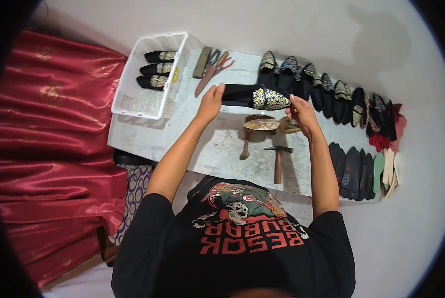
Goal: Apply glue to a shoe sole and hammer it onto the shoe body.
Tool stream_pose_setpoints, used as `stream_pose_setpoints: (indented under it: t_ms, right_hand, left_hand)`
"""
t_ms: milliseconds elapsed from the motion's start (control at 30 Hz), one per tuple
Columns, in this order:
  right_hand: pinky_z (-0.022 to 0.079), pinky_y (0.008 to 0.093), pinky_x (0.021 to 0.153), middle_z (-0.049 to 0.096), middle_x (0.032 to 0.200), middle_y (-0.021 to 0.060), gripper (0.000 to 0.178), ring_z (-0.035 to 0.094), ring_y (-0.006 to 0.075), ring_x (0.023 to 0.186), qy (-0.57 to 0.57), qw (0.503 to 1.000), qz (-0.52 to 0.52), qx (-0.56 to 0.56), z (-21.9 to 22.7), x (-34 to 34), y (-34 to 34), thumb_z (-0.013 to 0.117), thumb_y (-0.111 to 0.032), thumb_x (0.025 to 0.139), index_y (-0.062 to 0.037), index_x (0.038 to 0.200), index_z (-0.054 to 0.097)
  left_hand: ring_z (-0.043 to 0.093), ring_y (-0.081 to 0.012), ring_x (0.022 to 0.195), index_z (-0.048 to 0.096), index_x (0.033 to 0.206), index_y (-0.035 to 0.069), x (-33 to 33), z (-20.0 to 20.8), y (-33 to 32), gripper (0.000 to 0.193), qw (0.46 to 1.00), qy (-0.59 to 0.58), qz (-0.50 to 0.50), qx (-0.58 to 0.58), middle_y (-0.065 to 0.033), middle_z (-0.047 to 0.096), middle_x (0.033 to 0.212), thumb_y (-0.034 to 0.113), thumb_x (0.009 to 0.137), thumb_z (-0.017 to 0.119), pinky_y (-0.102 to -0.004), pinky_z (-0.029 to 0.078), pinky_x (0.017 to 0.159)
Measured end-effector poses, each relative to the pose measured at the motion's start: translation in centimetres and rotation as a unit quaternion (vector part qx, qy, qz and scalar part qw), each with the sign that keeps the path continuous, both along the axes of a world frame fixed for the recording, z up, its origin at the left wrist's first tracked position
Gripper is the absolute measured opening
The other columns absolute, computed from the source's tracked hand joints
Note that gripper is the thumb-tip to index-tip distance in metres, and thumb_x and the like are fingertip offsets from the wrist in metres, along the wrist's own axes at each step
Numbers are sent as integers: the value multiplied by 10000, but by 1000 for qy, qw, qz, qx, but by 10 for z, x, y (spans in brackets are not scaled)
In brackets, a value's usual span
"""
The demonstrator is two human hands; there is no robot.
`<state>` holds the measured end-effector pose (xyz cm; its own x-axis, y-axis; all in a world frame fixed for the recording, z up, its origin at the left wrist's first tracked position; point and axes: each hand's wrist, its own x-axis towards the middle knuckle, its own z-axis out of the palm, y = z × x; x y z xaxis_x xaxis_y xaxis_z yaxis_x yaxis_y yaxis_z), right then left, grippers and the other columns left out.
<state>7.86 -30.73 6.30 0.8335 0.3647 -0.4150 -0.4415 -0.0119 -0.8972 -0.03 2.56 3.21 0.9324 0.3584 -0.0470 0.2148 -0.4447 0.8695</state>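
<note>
Black short-sleeved cotton T-shirt [182, 268], printed with a skull figure and red lettering, fills the lower part of the view, and two bare forearms reach up from it over a pale grey, stained table [138, 133]. Between the hands, above the table, is a black slip-on shoe [260, 98] with a white, yellow and black patterned front; its toe points to the right. The left hand [211, 102] is closed around the heel end, thumb uppermost. The right hand [301, 114] pinches the toe between thumb and fingers (its lower fingers are curled and partly hidden).

Beneath the shoe, on the table, lie a brown and pale block with a rounded face [261, 123], a wooden-handled tool with a knobbed end [245, 151] and a wooden-handled hammer with a dark metal head [278, 166]. Beyond the left hand are a rusty-brown knife blade [205, 84], red-handled pliers [224, 65] and a grey-brown rectangular block [201, 62]. At the table's left end, a white plastic mesh basket [142, 103] holds three black shoes with gilded fronts [156, 68].

Along the wall stands a row of similar black shoes [327, 102]; nearer, past the right forearm, dark flat soles [352, 174] lean beside a pale green sole [378, 174]. Shiny red curtain cloth [58, 134] hangs at far left.
</note>
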Motion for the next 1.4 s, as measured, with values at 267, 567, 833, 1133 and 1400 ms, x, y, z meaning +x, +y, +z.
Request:
stream_pose_setpoints:
  t_ms: [267, 567, 833, 1133, 1400]
  right_hand:
    - [497, 281, 606, 606, 808, -2, 303, 576, 117, 690, 15, 983, 170, 62, -7, -3, 149, 595, -285, 1031, -33, 1182, 669]
    - [641, 416, 777, 651, 1179, 242, 385, 729, 381, 917, 116, 965, 203, 120, 7, -13, 376, 445, -159, 1075, 158, 1292, 480]
    - [671, 409, 679, 643, 1176, 203, 285, 728, 355, 840, 214, 962, 123, 120, -33, -33, 548, 369, -78, 1060, 35, 1306, 461]
    - [577, 413, 569, 710, 998, 109, 277, 693, 281, 801, 247, 968, 45, -25, -124, -32, 592, 398, -175, 1027, -127, 1203, 606]
    - [487, 403, 462, 662, 875, 97, 222, 614, 226, 597, 210, 962, -66, -162, -188, -48, 613, 470, -162, 968, -103, 1151, 583]
  left_hand:
    - [605, -284, 676, 660, 948, -102, -40, 43, 144, 801, 985, 62, 156, -48, -174, 621, 710, 641, 1021, 369, -420, 468, 683]
    - [558, -119, 499, 734, 963, 14, -83, 48, 359, 741, 971, 164, 158, -76, -29, 583, 634, 704, 964, 463, -264, 448, 453]
    - [598, -169, 535, 729, 1088, -22, -67, 10, 490, 770, 950, 165, 239, -119, -59, 645, 754, 708, 916, 552, -309, 577, 530]
    - [686, -459, 942, 729, 931, -84, -60, -39, 483, 795, 958, 183, 74, 208, -333, 687, 912, 679, 947, 505, -505, 524, 865]
    - [658, -504, 985, 693, 972, -117, -54, -113, 483, 810, 935, 291, 50, 195, -366, 670, 993, 652, 990, 439, -538, 519, 871]
